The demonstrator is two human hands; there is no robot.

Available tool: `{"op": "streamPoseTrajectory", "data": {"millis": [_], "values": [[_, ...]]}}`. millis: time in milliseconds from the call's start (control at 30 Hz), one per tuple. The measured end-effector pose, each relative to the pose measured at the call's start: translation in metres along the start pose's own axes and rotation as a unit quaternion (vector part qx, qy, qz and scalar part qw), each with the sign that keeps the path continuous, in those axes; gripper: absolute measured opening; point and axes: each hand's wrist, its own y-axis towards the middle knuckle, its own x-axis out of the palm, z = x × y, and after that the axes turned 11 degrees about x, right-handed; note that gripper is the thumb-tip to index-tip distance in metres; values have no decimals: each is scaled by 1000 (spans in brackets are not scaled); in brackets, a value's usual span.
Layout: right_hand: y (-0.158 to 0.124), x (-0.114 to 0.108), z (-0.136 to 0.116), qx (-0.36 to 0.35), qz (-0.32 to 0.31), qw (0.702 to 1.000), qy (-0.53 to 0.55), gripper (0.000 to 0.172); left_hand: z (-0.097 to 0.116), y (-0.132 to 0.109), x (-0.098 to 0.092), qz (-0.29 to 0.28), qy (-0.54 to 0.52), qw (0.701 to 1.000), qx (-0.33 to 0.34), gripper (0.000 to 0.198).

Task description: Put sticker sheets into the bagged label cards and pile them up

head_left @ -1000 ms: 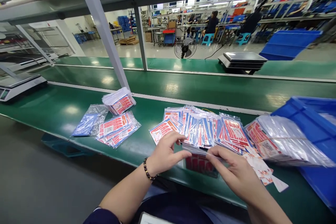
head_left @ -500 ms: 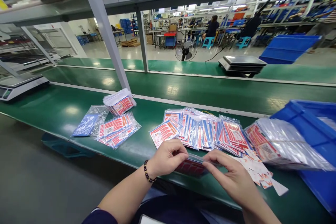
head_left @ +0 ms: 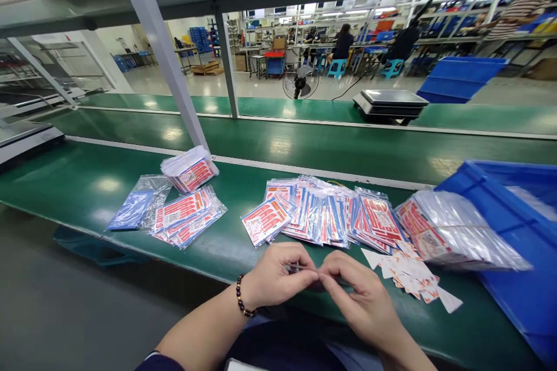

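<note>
My left hand [head_left: 278, 275] and my right hand [head_left: 354, 295] meet at the near edge of the green bench, fingertips pinched together on a thin clear plastic bag [head_left: 319, 284] seen almost edge-on and mostly hidden by the fingers. A dark bead bracelet [head_left: 242, 303] circles my left wrist. Just beyond the hands lies a fanned row of clear bags with red-and-white printed cards [head_left: 331, 214]. Loose red-and-white cards [head_left: 409, 272] lie to the right of my right hand.
A blue bin [head_left: 522, 226] at the right holds a stack of bagged cards [head_left: 452, 232]. More bagged cards [head_left: 187, 214] and a blue-tinted bag [head_left: 130, 208] lie at the left, with a small stack [head_left: 189, 167] behind. Scales [head_left: 389, 103] stand across the belt; a slanted post [head_left: 161, 46] rises ahead.
The hands have come together and nearer to me, off the fanned row. The bag with red print, seen flat before, is now turned edge-on between the fingertips.
</note>
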Motion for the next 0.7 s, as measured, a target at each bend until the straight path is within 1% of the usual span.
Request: {"op": "streamPoseTrajectory", "data": {"millis": [67,100,133,167,200,233,267,300,367,400,433,467,533,567,600,633,667,700], "values": [[0,6,-1,-3,-4,1000,3,9,0,-3,0,9,-9,1000,12,12],[0,8,-1,-1,-9,1000,3,7,0,-5,-3,14,-4,1000,19,11],[0,10,1,-2,-12,1000,-2,5,0,-7,-9,19,4,1000,21,10],[0,11,4,-2,-12,1000,-10,9,1,-9,-18,26,11,1000,12,10],[1,11,8,0,-6,1000,-20,18,2,-11,-31,35,16,999,-4,11],[1,11,14,6,6,999,-31,26,4,-14,-47,45,23,998,-25,13],[1,10,20,15,22,999,-44,31,7,-16,-67,57,27,997,-49,15],[2,8,28,28,37,997,-57,31,10,-18,-90,66,42,995,-69,17],[4,6,42,61,61,993,-84,22,16,-19,-140,72,84,988,-110,21],[7,6,49,75,70,990,-99,18,17,-18,-166,56,104,984,-135,23],[12,7,55,86,73,987,-111,16,17,-16,-190,52,131,978,-156,24],[17,8,59,97,72,985,-120,16,15,-13,-213,32,162,968,-187,27],[34,14,65,115,71,981,-138,19,4,-5,-250,-30,235,939,-250,32],[45,18,66,122,73,978,-153,20,-6,-1,-263,-65,280,917,-277,33],[56,23,67,129,74,972,-182,22,-17,3,-271,-81,308,901,-294,31],[68,28,68,132,73,963,-222,23,-29,6,-275,-89,332,889,-304,29],[81,33,69,133,70,952,-265,25,-42,8,-274,-88,356,878,-308,28],[93,39,69,132,62,940,-309,27,-55,9,-269,-75,385,869,-302,30]]}}
